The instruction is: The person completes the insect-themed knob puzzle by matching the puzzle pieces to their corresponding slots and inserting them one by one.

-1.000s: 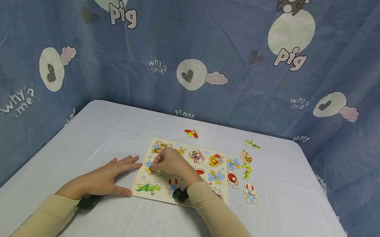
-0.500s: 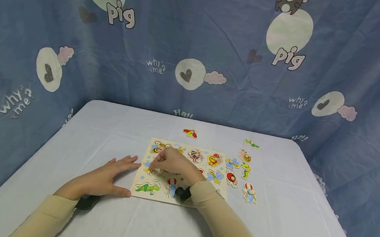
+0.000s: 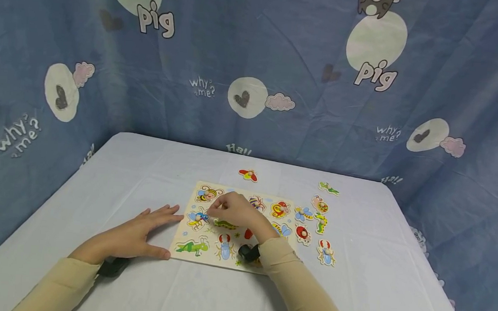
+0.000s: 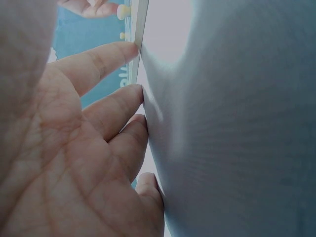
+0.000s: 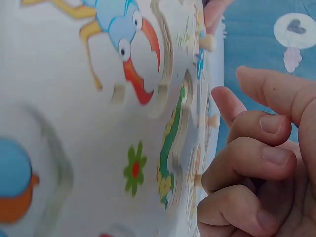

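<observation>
A wooden peg puzzle board point(image 3: 204, 261) lies on the white table, printed with insects. My left hand point(image 3: 133, 231) is spread flat at its left side, with the index fingertip and thumb tip at the edge. Over the board's middle is my right hand point(image 3: 237, 211), fingers bent. In the right wrist view its thumb and index finger stand apart with nothing between them. Just left of them sits a blue-and-yellow winged insect piece point(image 3: 197, 220) with a wooden knob point(image 5: 207, 43), in the board's left column. A bee piece point(image 3: 209, 194) is above it. The right hand hides part of the upper row.
Loose pieces lie right of the board: a dragonfly point(image 3: 303, 214), a ladybug point(image 3: 302, 234), a caterpillar point(image 3: 320, 223), a stag beetle point(image 3: 326, 253) and a grasshopper point(image 3: 329, 188). A red-winged insect point(image 3: 248, 175) lies behind the board. A blue curtain point(image 3: 170, 112) hangs beyond the table.
My right hand has let go of the blue-and-yellow insect piece and shifted slightly right, uncovering it. My left hand has stayed at the board's edge.
</observation>
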Demonstrator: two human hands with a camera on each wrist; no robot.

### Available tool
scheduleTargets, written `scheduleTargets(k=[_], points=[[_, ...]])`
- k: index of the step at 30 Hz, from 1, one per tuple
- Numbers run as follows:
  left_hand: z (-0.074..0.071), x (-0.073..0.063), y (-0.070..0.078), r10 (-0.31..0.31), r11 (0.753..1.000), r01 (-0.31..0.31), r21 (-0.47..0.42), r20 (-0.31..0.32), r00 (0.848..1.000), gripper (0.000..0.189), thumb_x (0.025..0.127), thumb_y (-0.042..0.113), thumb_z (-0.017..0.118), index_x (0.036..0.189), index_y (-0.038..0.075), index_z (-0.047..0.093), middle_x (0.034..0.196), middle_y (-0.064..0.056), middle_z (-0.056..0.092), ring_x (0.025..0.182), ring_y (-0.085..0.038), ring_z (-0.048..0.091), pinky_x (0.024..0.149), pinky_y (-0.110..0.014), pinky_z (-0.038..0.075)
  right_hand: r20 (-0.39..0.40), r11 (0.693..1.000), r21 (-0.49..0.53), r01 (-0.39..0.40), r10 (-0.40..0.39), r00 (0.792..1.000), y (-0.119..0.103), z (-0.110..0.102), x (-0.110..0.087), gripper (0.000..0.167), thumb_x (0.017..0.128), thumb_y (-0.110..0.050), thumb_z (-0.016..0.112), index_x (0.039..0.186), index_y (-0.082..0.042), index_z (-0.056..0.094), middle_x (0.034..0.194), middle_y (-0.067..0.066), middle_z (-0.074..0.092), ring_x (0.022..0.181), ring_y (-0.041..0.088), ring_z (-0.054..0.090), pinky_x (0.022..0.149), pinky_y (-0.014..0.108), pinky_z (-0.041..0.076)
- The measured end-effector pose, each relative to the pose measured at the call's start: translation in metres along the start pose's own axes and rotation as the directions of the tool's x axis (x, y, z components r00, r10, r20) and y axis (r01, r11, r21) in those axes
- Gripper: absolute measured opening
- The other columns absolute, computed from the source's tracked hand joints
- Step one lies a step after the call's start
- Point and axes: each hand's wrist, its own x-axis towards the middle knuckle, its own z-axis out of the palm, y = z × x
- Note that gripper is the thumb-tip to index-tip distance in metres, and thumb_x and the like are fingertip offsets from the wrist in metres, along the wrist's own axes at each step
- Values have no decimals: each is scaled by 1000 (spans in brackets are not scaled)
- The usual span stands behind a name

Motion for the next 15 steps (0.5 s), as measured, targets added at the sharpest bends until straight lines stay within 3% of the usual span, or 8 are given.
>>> scheduleTargets(k=[7,15], points=[[0,0,0,4,1000,-4,-3,-2,1000,96,79,56,90,159,17,53,175,-20,33,163,-52,21,125,-82,7,-17,1000,20,-24,24,1000,8,-10,-6,18,105,-34,70,107,-18,78,65,-4,48,54,13,39,52,27,36],[0,-1,1,-9,1000,9,-4,-7,1000,96,78,56,91,158,18,54,175,-19,33,163,-51,21,126,-81,7,-68,998,2,-56,56,996,23,-24,-16,21,104,-34,71,111,-16,79,58,-5,40,50,13,37,50,26,35]])
